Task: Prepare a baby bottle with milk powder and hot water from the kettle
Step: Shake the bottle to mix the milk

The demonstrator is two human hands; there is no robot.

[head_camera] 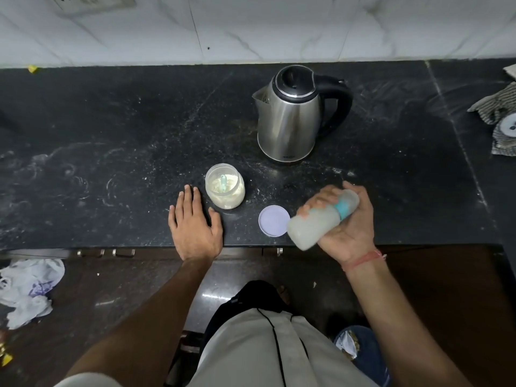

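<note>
My right hand [349, 219] grips a baby bottle [315, 224] with a teal collar, tilted on its side above the counter's front edge; milky liquid fills it and it looks motion-blurred. My left hand [194, 222] rests flat on the black counter [111, 163], fingers straight, just left of an open clear jar [225, 187] of milk powder with a teal scoop inside. The jar's lilac lid [272, 220] lies flat between the jar and the bottle. A steel kettle [290, 115] with a black handle stands behind, lid closed, spout to the left.
A striped cloth [499, 118] lies at the counter's right end. White tiled wall with a socket [92, 2] runs behind. Crumpled plastic bags [28, 291] lie on the floor at left, below drawer handles [106, 252].
</note>
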